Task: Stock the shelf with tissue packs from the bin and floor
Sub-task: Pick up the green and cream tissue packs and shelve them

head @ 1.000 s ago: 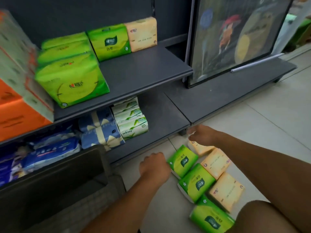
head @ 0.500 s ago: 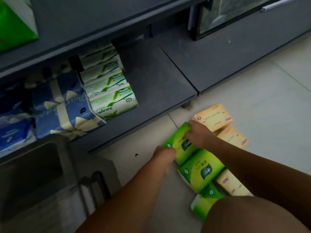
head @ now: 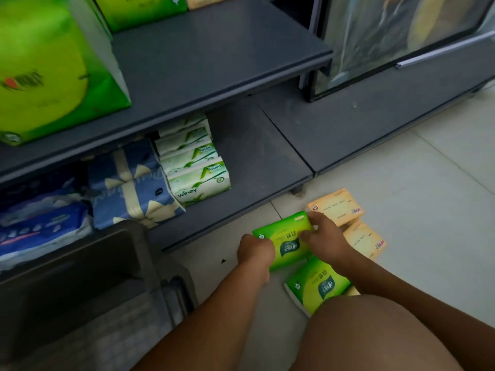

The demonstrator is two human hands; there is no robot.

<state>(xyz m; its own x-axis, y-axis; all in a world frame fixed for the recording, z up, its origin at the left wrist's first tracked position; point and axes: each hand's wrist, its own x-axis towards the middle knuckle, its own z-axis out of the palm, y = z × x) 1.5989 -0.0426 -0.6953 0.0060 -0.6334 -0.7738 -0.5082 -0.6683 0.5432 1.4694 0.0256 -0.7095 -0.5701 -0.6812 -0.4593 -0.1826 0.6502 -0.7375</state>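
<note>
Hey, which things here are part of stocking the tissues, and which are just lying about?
Part of the job: green pack gripped by left hand and right hand; second green pack and beige packs on the floor; bin; shelf.
Just lying about: framed picture; pale strip; white packs and blue packs, already shelved.

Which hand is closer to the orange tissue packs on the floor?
The right. The right hand grips the green pack at the end beside the orange packs; the left hand grips its other end, farther from them.
</note>
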